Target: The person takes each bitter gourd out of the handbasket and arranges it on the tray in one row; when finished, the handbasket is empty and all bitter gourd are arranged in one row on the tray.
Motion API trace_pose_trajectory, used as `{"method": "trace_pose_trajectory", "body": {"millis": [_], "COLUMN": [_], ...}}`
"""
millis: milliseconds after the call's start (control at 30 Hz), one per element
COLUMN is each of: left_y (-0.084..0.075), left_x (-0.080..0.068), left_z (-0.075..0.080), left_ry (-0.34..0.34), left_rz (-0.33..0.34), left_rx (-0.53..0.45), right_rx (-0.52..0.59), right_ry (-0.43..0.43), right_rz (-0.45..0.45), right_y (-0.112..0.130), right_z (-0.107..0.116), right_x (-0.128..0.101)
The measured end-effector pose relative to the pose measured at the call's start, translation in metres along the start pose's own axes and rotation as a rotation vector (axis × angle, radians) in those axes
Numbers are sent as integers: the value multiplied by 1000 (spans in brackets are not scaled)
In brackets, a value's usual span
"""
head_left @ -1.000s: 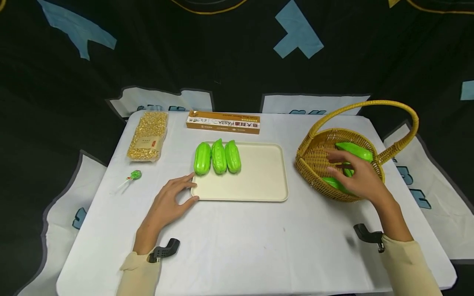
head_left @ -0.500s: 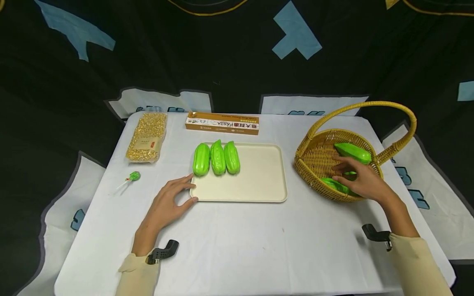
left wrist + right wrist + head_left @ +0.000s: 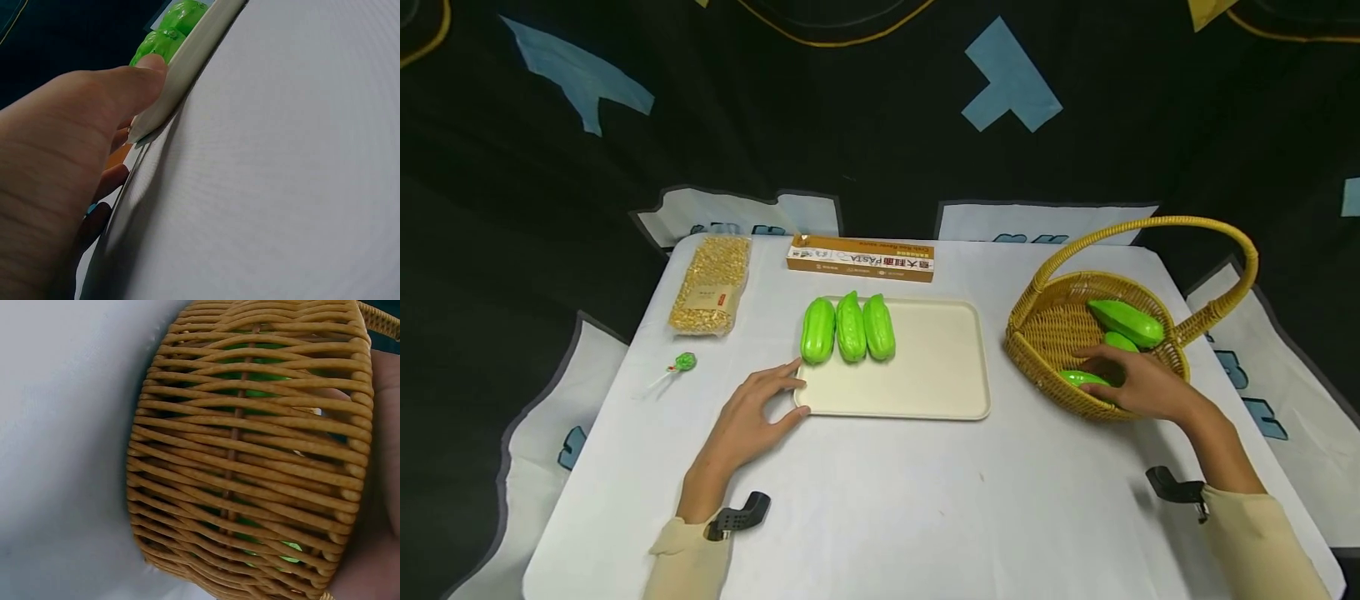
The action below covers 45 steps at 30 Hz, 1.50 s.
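Nearest, the left hand (image 3: 747,421) is resting on the white table (image 3: 887,500), thumb and relaxed fingers touching the near-left corner of the cream tray (image 3: 925,383). The right hand (image 3: 1138,385) is reaching into the wicker basket (image 3: 1037,333), fingers curling over a green gourd (image 3: 1078,377); whether they are gripping it cannot be told. Farther, three gourds (image 3: 848,328) are lying side by side on the tray. Beyond, a pasta box (image 3: 860,257) is lying.

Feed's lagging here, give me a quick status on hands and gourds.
Left hand steadying tray corner. Right hand inside basket, on a green gourd; grip unclear. Three gourds on tray. Nothing blocking.
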<state>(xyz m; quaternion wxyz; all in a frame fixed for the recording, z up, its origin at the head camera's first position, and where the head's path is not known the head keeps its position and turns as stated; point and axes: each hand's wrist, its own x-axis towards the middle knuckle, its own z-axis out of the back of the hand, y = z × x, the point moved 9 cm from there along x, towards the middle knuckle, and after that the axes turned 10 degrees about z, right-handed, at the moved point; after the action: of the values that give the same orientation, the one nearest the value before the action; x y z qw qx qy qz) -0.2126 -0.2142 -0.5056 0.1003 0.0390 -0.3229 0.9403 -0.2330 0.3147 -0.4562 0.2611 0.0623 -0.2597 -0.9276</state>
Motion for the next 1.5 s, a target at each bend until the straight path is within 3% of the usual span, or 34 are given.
{"method": "trace_pose_trajectory", "body": {"millis": [400, 500, 833, 1067, 1267, 1500], "left_y": [-2, -4, -11, -13, -14, -15], "left_x": [-6, -6, -4, -2, -2, -2], "left_z": [-1, -1, -1, -1, -1, 1], "left_ry": [-11, -10, -36, -63, -72, -88], "left_rz": [-19, -25, -84, -105, -107, -118], "left_rx": [12, 8, 40, 98, 139, 141], "right_rx": [-55, -69, -52, -13, 26, 100], "right_ry": [14, -47, -380, -582, -645, -609], "right_rz": [-18, -29, -88, 24, 109, 105], "right_y": [-1, 2, 23, 60, 96, 116], "right_z": [-5, 2, 33, 49, 52, 37], "right_x": [-4, -4, -12, -12, -3, 19]}}
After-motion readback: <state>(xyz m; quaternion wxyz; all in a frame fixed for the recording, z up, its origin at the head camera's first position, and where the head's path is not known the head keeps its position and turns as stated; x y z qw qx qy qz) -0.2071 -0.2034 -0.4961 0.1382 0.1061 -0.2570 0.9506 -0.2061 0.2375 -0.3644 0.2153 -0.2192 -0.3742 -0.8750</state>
